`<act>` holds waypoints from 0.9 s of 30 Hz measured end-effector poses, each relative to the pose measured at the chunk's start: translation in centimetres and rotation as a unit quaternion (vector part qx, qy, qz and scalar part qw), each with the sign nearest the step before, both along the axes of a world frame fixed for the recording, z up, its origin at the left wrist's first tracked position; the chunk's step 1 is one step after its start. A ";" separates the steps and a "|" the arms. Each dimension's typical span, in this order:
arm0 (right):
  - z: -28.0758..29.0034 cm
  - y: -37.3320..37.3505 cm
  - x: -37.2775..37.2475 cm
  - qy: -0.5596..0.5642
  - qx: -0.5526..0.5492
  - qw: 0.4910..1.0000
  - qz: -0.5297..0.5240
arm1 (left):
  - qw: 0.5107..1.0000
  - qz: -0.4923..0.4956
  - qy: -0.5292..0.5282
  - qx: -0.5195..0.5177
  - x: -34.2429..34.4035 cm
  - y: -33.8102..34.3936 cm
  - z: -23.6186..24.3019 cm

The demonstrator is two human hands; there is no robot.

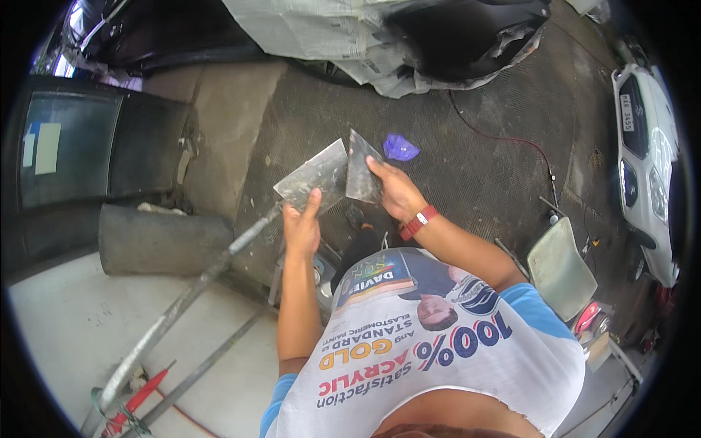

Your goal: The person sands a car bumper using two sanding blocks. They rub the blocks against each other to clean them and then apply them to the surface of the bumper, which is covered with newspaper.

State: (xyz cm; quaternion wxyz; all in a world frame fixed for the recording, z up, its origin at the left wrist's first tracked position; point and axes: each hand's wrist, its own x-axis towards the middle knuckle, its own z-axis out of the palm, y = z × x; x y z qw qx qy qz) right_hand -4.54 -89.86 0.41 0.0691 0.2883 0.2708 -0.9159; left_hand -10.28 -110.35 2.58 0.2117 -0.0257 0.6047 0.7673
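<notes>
My left hand (301, 228) grips a flat, rectangular grey plate (319, 171) by its lower edge, thumb on top. The plate's face is smeared with pale marks. In my right hand (400, 196) is a second, darker flat plate (361, 174), tilted and pinched along its right side. The two plates are side by side, their near edges meeting or almost meeting; I cannot tell whether they touch. A red watch (418, 222) is on my right wrist. The undersides of both plates are hidden.
A crumpled purple plastic piece (400, 147) lies on the dark floor. A car part covered in sheeting (292, 25) stands ahead, a white car (646, 160) at far right. A metal pole (197, 288) slants at left; a pale chair (562, 266) stands right. A red hose (504, 137) crosses the floor.
</notes>
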 end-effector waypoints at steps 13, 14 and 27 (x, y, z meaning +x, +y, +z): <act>3.0 -2.1 -4.5 0.051 0.525 0.848 -0.061 | 0.937 -0.230 0.187 -0.183 -6.1 -1.2 3.3; 2.4 -2.2 -4.1 0.081 0.597 0.798 0.023 | 0.920 -0.261 0.192 -0.222 -6.6 -1.2 3.4; 2.0 3.2 -3.5 0.000 0.333 0.906 -0.260 | 0.903 -0.248 0.240 -0.257 -6.2 4.3 6.5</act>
